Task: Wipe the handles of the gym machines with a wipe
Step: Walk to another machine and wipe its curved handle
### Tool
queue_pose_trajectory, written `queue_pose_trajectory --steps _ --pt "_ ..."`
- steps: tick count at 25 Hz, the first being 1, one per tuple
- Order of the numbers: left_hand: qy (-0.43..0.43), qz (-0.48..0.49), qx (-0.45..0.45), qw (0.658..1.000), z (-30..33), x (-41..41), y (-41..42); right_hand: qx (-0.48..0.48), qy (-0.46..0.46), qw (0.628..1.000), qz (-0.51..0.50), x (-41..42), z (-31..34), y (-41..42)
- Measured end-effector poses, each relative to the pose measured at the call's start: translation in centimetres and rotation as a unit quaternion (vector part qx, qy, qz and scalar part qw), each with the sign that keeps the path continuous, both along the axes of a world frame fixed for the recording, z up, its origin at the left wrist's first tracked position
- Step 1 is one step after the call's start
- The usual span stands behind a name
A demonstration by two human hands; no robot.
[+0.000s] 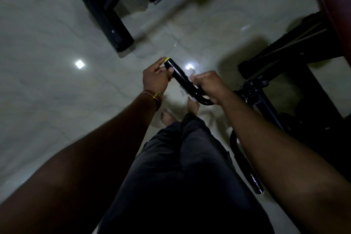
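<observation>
From the head view, looking down past my dark trousers, I had the curved black handle [181,80] of the gym machine [266,99] right in front of me, and everything else I place against it. My left hand [154,79] held the handle's free end, just below the yellow-green end cap [167,60], with fingers and thumb curled round the bar to steady it. My right hand [210,86] sat lower on the same handle, at the bend where it turns toward the machine's frame, curled round the bar with the white wipe [190,74] pressed between my fingers and the metal; scraps of white showed above and below my grip.

I judged the wiping of this handle to be in progress: the wipe was on the lower stretch near the bend, and the length between my two hands, plus the part under my left hand, looked likely to need a pass. I could not tell from the dim picture which parts were already clean.

Below the handle, near my right forearm, a second black bar [247,167] of the same machine ran down; it was untouched at that moment. Beyond the handle, across the pale floor [47,43], stood another dark piece of equipment [106,17], well apart, which may have handles left to do.
</observation>
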State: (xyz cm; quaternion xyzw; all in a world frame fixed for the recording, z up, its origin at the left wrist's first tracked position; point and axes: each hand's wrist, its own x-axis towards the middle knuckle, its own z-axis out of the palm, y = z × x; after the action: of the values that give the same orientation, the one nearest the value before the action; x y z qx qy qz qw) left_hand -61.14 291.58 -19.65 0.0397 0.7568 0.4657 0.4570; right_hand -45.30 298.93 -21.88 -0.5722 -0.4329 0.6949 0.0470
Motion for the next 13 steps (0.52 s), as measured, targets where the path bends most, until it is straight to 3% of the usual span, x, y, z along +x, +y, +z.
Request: queue_pose_trajectory --steps 4,7,9,10,11,12,13 --pt "-0.014 -0.019 -0.006 1.000 -0.2 -0.9 0.2 -0.256 0.036 0.966 -0.021 -0.1 0.2 0.6" --pt "-0.015 -0.030 -0.002 0.999 0.2 -0.9 0.2 -0.284 0.035 0.956 -0.070 -1.5 1.0 1.1" --pt "-0.025 -0.035 -0.005 0.999 0.5 -1.2 0.4 -0.149 0.014 0.985 -0.081 -0.9 1.8 -0.2" --pt "-0.036 -0.026 -0.007 0.999 0.6 -1.5 0.7 0.012 -0.019 0.998 -0.054 -0.2 2.0 -1.4" --pt "-0.049 -0.010 -0.008 0.999 0.7 -1.8 0.9 0.222 -0.080 0.972 0.011 0.7 1.8 -3.0" --pt "-0.056 0.009 -0.009 0.998 0.7 -2.1 1.2 0.396 -0.125 0.905 0.093 1.5 1.5 -4.8" --pt "-0.054 0.023 -0.008 0.998 0.7 -2.3 1.4 0.493 -0.144 0.843 0.160 2.1 1.3 -6.5"
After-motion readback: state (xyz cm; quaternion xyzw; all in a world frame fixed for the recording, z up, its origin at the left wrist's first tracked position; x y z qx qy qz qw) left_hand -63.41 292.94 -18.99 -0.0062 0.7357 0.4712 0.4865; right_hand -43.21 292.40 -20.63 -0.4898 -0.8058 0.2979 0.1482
